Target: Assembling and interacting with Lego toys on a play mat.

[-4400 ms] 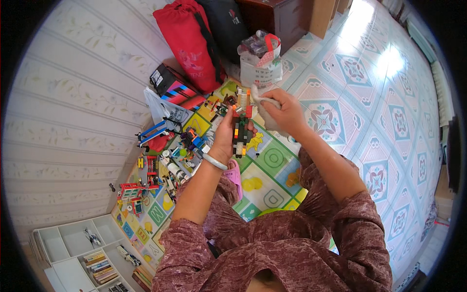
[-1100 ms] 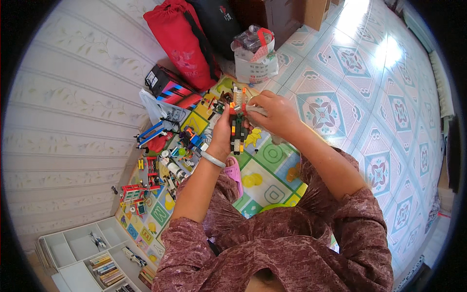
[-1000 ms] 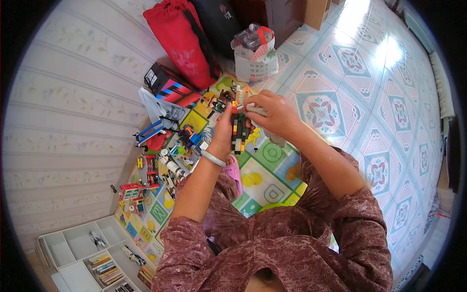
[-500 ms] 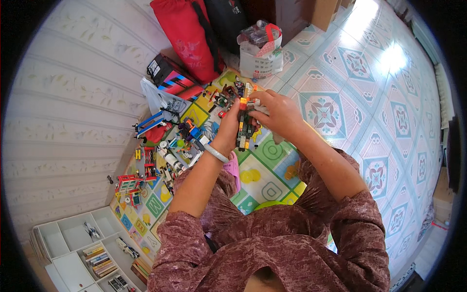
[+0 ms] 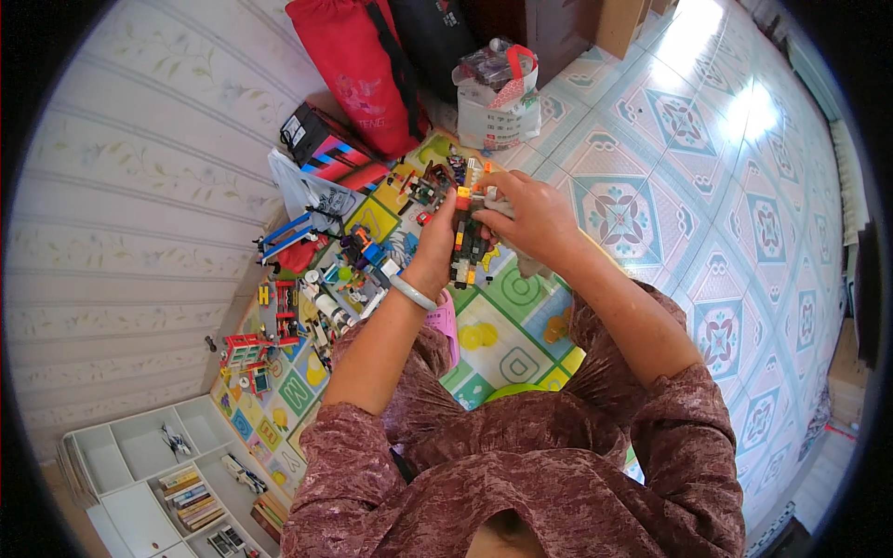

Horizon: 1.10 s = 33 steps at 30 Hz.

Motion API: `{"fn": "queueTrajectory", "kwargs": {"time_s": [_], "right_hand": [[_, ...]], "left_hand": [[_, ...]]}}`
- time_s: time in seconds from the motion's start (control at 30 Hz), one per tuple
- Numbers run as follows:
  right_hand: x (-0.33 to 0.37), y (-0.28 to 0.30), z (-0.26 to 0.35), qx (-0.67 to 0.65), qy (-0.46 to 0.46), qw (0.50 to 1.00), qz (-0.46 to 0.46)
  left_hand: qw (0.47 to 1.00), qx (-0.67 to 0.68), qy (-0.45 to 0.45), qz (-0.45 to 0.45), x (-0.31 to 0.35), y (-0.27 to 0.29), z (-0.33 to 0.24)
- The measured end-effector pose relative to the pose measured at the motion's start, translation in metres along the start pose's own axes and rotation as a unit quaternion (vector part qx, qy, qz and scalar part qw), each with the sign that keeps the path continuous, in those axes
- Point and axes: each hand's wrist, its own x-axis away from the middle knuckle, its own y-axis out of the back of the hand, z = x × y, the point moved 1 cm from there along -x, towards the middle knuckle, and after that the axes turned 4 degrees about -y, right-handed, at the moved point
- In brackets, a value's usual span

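A long building-brick model (image 5: 467, 244) in dark grey, black, yellow and orange stands between my two hands. My left hand (image 5: 441, 244) is wrapped along its left side, with the thumb toward the orange and yellow bricks at the top. Curled at the model's upper right is my right hand (image 5: 532, 216), fingers and thumb closed on a pale grey piece that looks like cloth (image 5: 528, 268). Part of this piece hangs below the palm; the rest is hidden by the fingers. The fingertips press near the model's top.
Several brick models cover the play mat (image 5: 484, 312) at left, among them a white cylinder-shaped one (image 5: 327, 305) and a red frame (image 5: 246, 350). A pink shoe-like thing (image 5: 445, 325) lies under my left forearm. Beyond stand a carrier bag (image 5: 498, 116), a red bag (image 5: 358, 79) and a striped box (image 5: 335, 153).
My right hand has shifted slightly at the model's upper right, and the hanging pale cloth has moved a little. The left hand keeps its hold.
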Motion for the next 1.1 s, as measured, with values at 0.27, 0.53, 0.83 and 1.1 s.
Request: {"fn": "queueTrajectory", "kwargs": {"time_s": [0.27, 0.53, 0.83, 1.1], "right_hand": [[-0.009, 0.016, -0.029, -0.130, -0.126, 0.981, -0.061], [-0.003, 0.012, -0.017, -0.193, 0.024, 0.977, -0.085], [-0.007, 0.007, -0.022, 0.017, 0.058, 0.997, -0.049], [-0.002, 0.013, -0.016, -0.076, -0.010, 0.992, -0.099]], "left_hand": [[0.997, 0.065, -0.004, 0.037, -0.007, 0.012, -0.004], [0.998, 0.052, 0.011, 0.020, -0.007, 0.011, -0.004], [0.999, -0.005, 0.032, 0.000, -0.009, 0.011, 0.000], [1.000, 0.010, 0.007, 0.018, -0.003, 0.000, -0.005]]}}
